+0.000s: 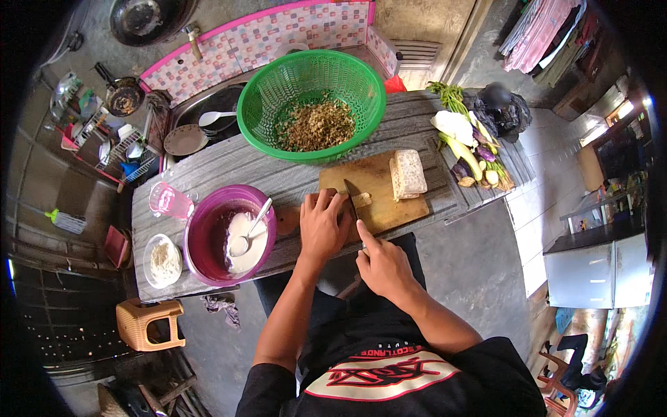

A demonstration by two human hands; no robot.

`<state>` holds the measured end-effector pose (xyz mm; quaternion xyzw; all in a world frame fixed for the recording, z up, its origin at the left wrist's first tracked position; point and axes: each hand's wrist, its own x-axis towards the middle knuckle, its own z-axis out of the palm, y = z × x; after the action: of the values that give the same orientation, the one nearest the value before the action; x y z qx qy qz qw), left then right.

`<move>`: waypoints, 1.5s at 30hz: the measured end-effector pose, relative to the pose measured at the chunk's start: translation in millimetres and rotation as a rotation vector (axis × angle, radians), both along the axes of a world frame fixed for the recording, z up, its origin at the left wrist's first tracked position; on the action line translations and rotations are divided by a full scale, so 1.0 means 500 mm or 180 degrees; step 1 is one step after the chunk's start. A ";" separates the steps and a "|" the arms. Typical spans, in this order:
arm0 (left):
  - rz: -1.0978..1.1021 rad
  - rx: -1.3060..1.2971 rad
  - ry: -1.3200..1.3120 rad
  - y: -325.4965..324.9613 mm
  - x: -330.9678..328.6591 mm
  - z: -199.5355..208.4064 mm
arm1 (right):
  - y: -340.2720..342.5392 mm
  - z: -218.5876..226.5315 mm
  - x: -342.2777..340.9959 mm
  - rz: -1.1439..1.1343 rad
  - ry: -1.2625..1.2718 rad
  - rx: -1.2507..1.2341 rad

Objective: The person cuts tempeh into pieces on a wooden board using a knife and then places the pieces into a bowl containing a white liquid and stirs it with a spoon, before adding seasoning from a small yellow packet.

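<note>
My right hand [384, 266] grips a knife [351, 194], its index finger stretched along the top and its dark blade pointing away from me over a wooden cutting board [389, 217]. Just left of the blade, my left hand [323, 224] presses down on the board with bent fingers; whatever lies beneath them is hidden. A small pale slice [362, 199] rests against the blade's right side. Pale blocks that look like tempeh [408, 174] sit side by side at the board's far right.
A purple basin [192, 240] of white batter with a ladle [258, 217] stands left, beside a bowl of flour [165, 263] and a pink cup [170, 201]. Behind the board is a green basket [250, 132] of brown crumbs. Vegetables [464, 149] and a black bag [511, 119] lie right.
</note>
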<state>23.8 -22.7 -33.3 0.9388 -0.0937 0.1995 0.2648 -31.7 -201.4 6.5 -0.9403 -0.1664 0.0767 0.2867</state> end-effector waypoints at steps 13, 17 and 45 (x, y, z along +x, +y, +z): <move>-0.0059 -0.0215 -0.0139 -0.002 0.003 -0.009 | 0.013 -0.011 0.048 -0.0111 -0.0198 0.0155; -0.0034 -0.0276 -0.0063 0.006 0.002 -0.012 | 0.009 0.006 0.051 -0.0092 -0.0124 0.0459; 0.0124 -0.0303 0.0160 0.001 -0.008 -0.007 | -0.023 -0.004 -0.033 0.0031 0.0039 0.0413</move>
<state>19.7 -22.2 -36.7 0.9315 -0.0591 0.1852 0.3075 -48.4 -213.0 4.3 -0.9185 -0.1738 0.0729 0.3477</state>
